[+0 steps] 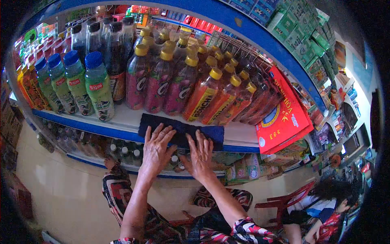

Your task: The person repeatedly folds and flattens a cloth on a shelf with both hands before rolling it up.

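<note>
A dark blue cloth (181,127) lies spread along the front edge of a white shelf with a blue lip. My left hand (158,146) rests on the cloth's left part, fingers stretched out flat. On its right part lies my right hand (198,152), also flat with fingers apart. Just behind the cloth stand purple-labelled bottles (156,87) with yellow caps. Orange-labelled bottles (205,93) stand to their right. Farther left are green bottles (97,89) with blue caps, near the shelf's front edge.
A red flat package (282,116) leans at the shelf's right end. Dark cola-like bottles (115,61) stand behind the green ones. White-capped bottles (125,152) fill a lower shelf. At lower right, a person (325,207) sits near a red plastic chair (280,205).
</note>
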`<action>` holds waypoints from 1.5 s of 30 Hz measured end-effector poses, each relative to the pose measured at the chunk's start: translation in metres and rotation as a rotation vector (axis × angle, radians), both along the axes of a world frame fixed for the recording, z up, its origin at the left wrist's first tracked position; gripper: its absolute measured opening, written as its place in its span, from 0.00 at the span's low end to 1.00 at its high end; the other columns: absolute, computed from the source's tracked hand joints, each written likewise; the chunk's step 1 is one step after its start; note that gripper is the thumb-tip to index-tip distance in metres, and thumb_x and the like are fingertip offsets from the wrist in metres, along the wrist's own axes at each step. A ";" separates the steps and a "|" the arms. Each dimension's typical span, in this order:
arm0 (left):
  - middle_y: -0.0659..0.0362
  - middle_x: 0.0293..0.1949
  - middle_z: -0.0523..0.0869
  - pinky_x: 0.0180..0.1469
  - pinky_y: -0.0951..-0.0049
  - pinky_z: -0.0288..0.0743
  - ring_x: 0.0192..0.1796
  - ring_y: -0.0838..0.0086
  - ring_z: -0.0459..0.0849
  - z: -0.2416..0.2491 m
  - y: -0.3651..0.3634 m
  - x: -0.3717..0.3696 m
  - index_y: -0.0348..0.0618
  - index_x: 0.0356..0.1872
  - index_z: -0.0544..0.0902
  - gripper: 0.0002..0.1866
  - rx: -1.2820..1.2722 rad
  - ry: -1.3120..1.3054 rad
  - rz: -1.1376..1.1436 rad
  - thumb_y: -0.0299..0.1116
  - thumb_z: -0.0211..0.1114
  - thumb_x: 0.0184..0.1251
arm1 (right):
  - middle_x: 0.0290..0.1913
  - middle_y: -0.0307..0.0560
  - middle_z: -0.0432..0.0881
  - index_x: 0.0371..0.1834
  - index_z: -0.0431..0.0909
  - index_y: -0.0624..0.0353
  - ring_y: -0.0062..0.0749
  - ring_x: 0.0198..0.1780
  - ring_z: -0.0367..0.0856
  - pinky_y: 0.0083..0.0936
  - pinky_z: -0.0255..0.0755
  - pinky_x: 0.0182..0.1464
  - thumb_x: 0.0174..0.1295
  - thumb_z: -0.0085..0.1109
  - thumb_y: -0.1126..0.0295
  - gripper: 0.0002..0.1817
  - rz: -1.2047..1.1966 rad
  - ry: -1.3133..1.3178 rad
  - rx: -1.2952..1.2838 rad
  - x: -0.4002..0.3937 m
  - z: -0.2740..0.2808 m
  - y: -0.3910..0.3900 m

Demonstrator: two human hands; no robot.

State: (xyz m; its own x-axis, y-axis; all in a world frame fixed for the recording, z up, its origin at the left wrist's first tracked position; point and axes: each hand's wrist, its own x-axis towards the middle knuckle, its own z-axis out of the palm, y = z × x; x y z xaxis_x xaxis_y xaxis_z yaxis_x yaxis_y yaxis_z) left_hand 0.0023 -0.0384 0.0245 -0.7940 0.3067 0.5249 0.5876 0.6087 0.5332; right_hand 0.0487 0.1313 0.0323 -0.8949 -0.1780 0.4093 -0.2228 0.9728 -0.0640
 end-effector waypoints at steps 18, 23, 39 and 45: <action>0.57 0.63 0.75 0.74 0.51 0.46 0.70 0.57 0.65 -0.001 -0.054 -0.006 0.45 0.58 0.76 0.25 0.002 0.017 0.152 0.37 0.66 0.58 | 0.69 0.56 0.62 0.67 0.65 0.48 0.53 0.66 0.60 0.58 0.50 0.66 0.46 0.71 0.60 0.41 0.191 -0.003 -0.062 -0.016 0.009 -0.015; 0.57 0.64 0.74 0.74 0.51 0.46 0.71 0.58 0.64 0.000 -0.060 -0.004 0.45 0.60 0.75 0.29 -0.020 -0.003 0.143 0.35 0.69 0.53 | 0.65 0.52 0.67 0.61 0.70 0.49 0.53 0.66 0.61 0.54 0.51 0.67 0.42 0.73 0.70 0.37 0.091 0.068 -0.235 -0.023 0.008 0.024; 0.62 0.61 0.77 0.74 0.46 0.45 0.69 0.59 0.66 -0.009 -0.071 -0.008 0.53 0.55 0.79 0.30 0.021 0.053 0.253 0.21 0.66 0.44 | 0.39 0.36 0.79 0.43 0.78 0.61 0.18 0.44 0.74 0.18 0.65 0.50 0.48 0.57 0.84 0.17 0.166 -0.084 -1.073 -0.008 0.016 0.058; 0.56 0.47 0.83 0.63 0.60 0.65 0.56 0.58 0.77 -0.009 -0.074 -0.010 0.44 0.46 0.82 0.23 0.312 0.086 0.333 0.18 0.61 0.43 | 0.37 0.32 0.76 0.42 0.78 0.60 0.17 0.42 0.71 0.18 0.64 0.48 0.58 0.59 0.73 0.09 0.195 -0.093 -1.453 -0.002 0.023 0.055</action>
